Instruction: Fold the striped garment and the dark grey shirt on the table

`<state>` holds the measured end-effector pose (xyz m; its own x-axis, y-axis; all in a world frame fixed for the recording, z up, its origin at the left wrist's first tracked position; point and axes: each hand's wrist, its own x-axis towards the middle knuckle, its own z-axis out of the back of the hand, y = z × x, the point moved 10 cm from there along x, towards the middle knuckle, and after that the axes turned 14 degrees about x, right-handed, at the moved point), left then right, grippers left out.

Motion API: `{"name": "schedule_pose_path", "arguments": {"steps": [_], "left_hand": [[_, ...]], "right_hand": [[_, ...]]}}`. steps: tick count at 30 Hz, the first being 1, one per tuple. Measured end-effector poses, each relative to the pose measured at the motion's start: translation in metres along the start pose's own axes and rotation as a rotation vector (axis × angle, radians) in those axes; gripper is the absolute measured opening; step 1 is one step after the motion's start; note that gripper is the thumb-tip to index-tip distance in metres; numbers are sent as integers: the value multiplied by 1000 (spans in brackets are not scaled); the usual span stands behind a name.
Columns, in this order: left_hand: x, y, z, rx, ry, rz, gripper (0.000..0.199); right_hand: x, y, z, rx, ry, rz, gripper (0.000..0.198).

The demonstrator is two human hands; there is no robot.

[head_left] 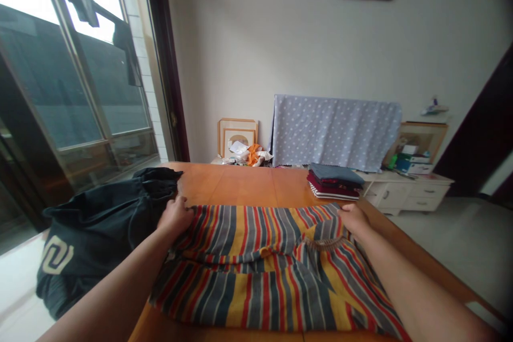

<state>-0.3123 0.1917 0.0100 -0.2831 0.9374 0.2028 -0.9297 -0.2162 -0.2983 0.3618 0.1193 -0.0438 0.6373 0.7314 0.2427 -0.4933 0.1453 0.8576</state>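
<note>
Left hand [176, 215] was bare, right hand [355, 218] likewise. Bare left forearm [120, 284] and bare right forearm [417, 286] looked smooth and rounded, tapering toward the hands, broader farther back.

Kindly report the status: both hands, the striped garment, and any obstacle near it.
Left hand holding far left corner, right hand far right corner of striped garment. Garment spread on table, creased. Dark clothing close beside left hand.

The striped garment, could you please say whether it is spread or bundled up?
Spread: the striped garment lies wide across the table, creased along its middle, left hand and right hand at its far corners.
</note>
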Motion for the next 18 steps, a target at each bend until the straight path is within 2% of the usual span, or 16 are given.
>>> {"name": "schedule_pose_path", "arguments": {"steps": [3, 5, 7, 9, 12, 15, 18], "left_hand": [[-15, -36, 14, 273, -82, -190, 47], [-28, -60, 5, 321, -31, -361, 44], [-41, -72, -13, 328, 74, -496, 49], [-47, -68, -33, 337, 175, -530, 60], [-47, -48, -54, 343, 263, -488, 72], [-46, -39, -59, 337, 271, -483, 75], [-47, -41, -57, 341, 267, -491, 75]], "right_hand": [[-3, 23, 0, -244, 10, 103, 41], [-11, 42, -15, -361, 107, 249, 41], [-24, 47, -41, -445, 277, 357, 45], [-33, 34, -61, -529, 408, 378, 53], [-34, 2, -73, -619, 470, 303, 64], [-31, -15, -74, -636, 477, 259, 67], [-31, -13, -72, -634, 475, 248, 66]]}}
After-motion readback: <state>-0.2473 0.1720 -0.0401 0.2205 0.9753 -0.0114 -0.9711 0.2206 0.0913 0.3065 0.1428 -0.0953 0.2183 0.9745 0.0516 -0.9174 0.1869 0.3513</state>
